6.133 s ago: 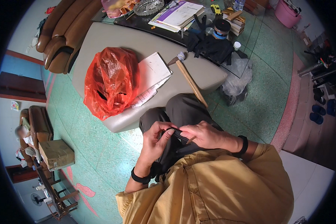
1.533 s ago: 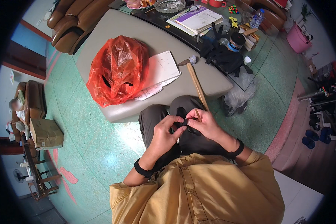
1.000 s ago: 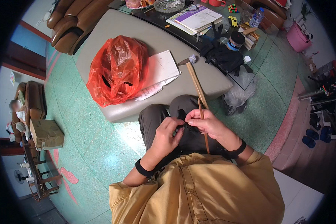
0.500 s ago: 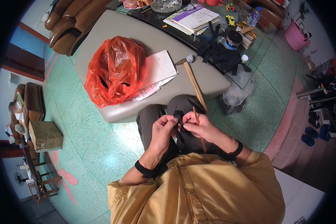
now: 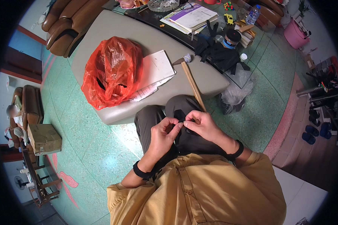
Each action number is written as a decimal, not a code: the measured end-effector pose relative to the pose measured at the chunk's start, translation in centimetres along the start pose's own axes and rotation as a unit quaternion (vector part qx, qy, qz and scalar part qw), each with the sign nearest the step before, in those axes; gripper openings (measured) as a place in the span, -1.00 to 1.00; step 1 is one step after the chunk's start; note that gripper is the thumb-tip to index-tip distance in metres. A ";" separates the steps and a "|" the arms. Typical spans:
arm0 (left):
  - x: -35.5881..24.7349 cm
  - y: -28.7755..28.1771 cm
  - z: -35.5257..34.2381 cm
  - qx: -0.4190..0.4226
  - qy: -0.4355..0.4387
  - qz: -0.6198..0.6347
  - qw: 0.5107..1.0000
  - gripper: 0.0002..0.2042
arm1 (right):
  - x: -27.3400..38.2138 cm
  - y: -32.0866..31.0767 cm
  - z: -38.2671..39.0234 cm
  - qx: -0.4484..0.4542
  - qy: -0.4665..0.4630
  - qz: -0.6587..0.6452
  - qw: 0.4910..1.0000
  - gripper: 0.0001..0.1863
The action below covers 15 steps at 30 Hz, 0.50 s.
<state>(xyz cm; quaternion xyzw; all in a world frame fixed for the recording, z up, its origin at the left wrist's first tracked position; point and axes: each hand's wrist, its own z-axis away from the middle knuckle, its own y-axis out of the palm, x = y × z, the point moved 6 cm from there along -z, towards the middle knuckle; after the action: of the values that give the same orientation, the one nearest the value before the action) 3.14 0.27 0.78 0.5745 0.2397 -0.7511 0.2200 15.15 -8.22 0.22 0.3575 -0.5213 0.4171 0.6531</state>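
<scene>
My left hand (image 5: 163, 137) and my right hand (image 5: 202, 127) meet at their fingertips over my dark trousered knees, both pinched on a small black strip (image 5: 179, 115), mostly hidden by fingers and blending into the trousers. In front of my knees, a grey padded bench (image 5: 92, 33) bears a crumpled red plastic bag (image 5: 110, 67), a white board (image 5: 157, 65) with torn paper, and a tool with a long wooden handle (image 5: 191, 84) and dark metal head, beside my right knee.
A glass table (image 5: 135, 15) behind holds papers, jars, a bottle and black cloth. Plastic bags (image 5: 234, 93) lie beneath its right corner. At left are brown sofas (image 5: 33, 103), a seated person (image 5: 17, 116) and a cardboard box (image 5: 45, 138); at right, slippers (image 5: 311, 135) and a pink bucket (image 5: 294, 35).
The thin wooden stick that stood in my right hand is no longer visible. My fingertips have come together, with less of the black strip showing. The view has shifted slightly.
</scene>
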 end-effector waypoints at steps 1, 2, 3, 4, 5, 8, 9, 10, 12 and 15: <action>0.0 0.0 0.0 0.003 -0.001 -0.015 1.000 -0.89 | 0.6 0.0 0.2 -0.006 -0.014 0.031 0.999 -0.88; 0.0 0.0 0.0 0.004 -0.002 0.014 1.000 -0.89 | 0.5 0.0 0.3 -0.008 -0.009 0.034 0.999 -0.88; -0.1 0.1 0.1 0.007 -0.002 0.045 0.999 -0.90 | 0.4 -0.1 0.4 -0.010 -0.003 0.038 0.999 -0.87; -0.1 0.2 0.1 0.010 -0.002 0.074 0.997 -0.90 | 0.4 -0.1 0.5 -0.013 0.003 0.042 0.999 -0.87; -0.2 0.3 0.1 0.008 -0.005 0.077 0.997 -0.90 | 0.2 -0.2 0.6 -0.017 0.002 0.041 0.999 -0.87; -0.2 0.2 0.3 0.006 -0.012 0.068 0.998 -0.90 | -0.1 -0.2 0.8 -0.029 -0.005 0.034 0.999 -0.87; -0.3 0.2 0.3 0.006 -0.012 0.056 0.998 -0.90 | 0.1 -0.2 0.8 -0.034 -0.011 0.033 0.999 -0.87; -0.3 0.1 0.3 0.007 -0.013 0.045 0.999 -0.90 | 0.3 -0.1 0.9 -0.038 -0.017 0.032 0.999 -0.87; -0.3 0.0 0.3 0.006 0.007 0.008 1.000 -0.89 | 1.0 -0.1 1.0 -0.048 -0.044 0.065 0.996 -0.88; -0.2 -0.2 0.4 0.001 0.024 -0.042 0.999 -0.89 | 2.0 -0.1 1.0 -0.077 -0.148 0.124 0.978 -0.88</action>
<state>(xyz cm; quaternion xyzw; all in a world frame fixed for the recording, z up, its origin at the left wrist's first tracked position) 2.78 0.22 1.08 0.5822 0.2686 -0.7455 0.1819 15.08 -8.84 2.38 0.2963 -0.6832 0.3958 0.5374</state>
